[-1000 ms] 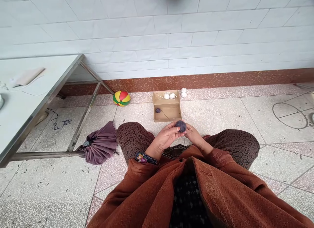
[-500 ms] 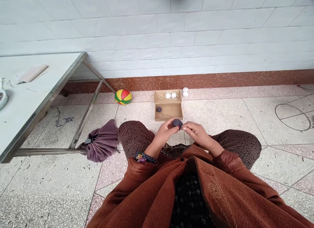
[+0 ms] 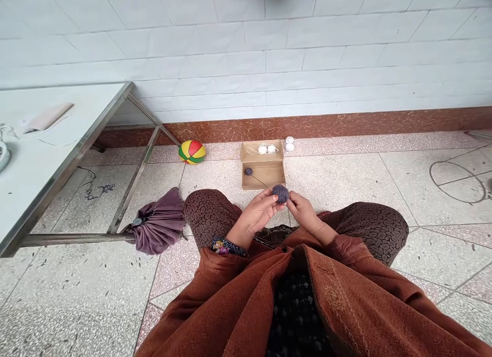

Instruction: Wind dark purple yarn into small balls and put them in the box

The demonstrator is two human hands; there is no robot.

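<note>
My left hand (image 3: 262,212) is closed around the underside of a dark grey-purple ball of yarn (image 3: 281,193), held in front of my lap. At the ball's right side, the fingers of my right hand (image 3: 302,210) are pinched together and touch it; any strand between them is too fine to make out. A dark strand runs from near the held ball to a smaller dark yarn ball (image 3: 248,171) in the cardboard box (image 3: 269,175). White yarn balls (image 3: 266,149) with loose white strands rest in the box's opened lid.
Two more white balls (image 3: 289,143) sit right of the box. A striped ball (image 3: 192,152) and a folded purple umbrella (image 3: 159,223) lie on the floor beside the metal-framed table (image 3: 126,98). A wire ring (image 3: 457,182) is at right.
The held yarn ball has shifted slightly right and shows more of itself. My left palm has turned upward more, and my right hand has moved a little left and lower. The strand is straighter.
</note>
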